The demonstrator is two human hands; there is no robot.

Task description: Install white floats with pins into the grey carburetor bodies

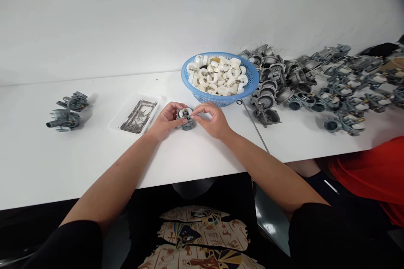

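Blue basket (251, 86) of white floats (217, 77)

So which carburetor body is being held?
The carburetor body between the left hand and right hand, white float showing; the others lie on the table.

I'm looking out over a long white worktop (63, 164) running left to right, its far edge meeting a plain white wall (158, 17), while bright, even light is falling across both surfaces and lingering softly along the wall.
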